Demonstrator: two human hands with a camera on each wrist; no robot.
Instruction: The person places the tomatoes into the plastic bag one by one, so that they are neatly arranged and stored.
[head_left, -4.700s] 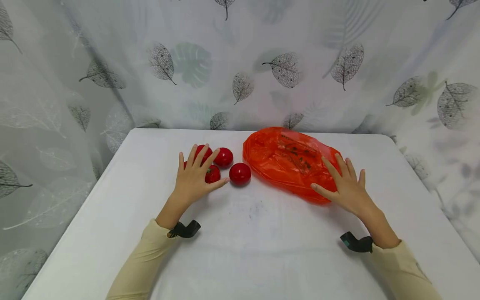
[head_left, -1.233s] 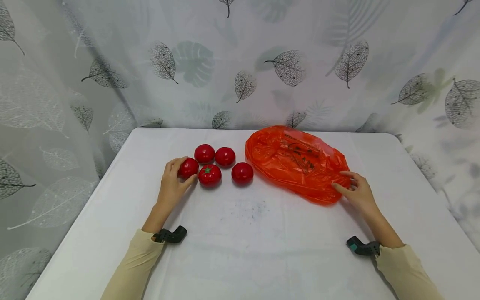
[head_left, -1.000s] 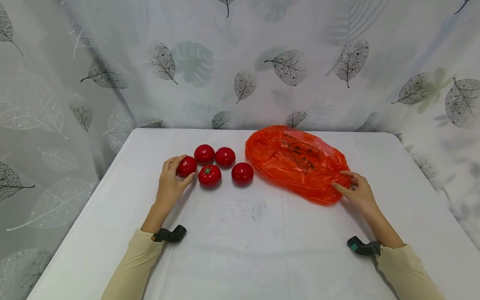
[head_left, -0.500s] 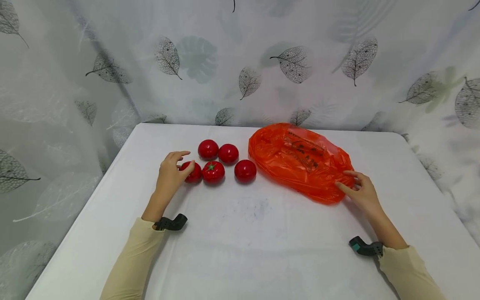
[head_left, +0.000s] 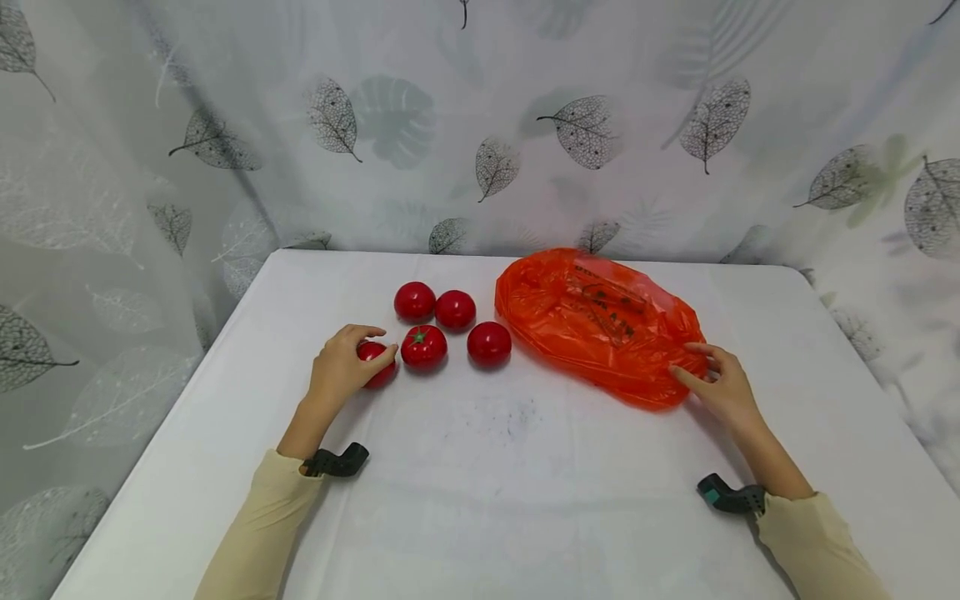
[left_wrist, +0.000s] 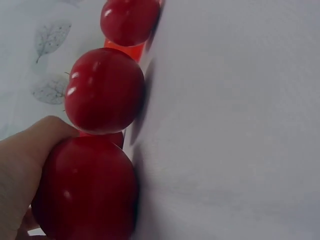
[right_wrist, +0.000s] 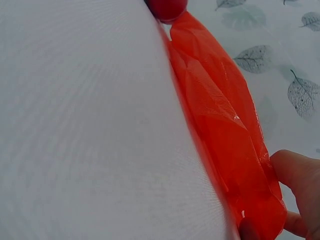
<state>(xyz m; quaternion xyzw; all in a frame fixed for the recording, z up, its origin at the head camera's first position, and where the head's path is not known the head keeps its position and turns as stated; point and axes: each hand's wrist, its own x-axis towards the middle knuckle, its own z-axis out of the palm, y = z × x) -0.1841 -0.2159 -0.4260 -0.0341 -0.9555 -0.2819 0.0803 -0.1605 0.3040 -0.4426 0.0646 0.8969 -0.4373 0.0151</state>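
Note:
My left hand curls its fingers and thumb round the leftmost tomato, a glossy red one low on the white table. Just to its right sits a tomato with a green stem top. An orange-red plastic bag with dark print lies crumpled flat at the right. Its right end is pinched between thumb and fingers of my right hand. In the right wrist view the thumb presses the film from above, and other fingers are partly hidden behind it.
Three more red tomatoes stand between the left hand and the bag: one at the back left, one beside it, one nearer the bag. The white table ends at a leaf-printed curtain behind.
Both hands were spread over the tomatoes and bag; now the left grips the leftmost tomato and the right pinches the bag's end. That tomato has shifted slightly toward me, away from the stemmed one.

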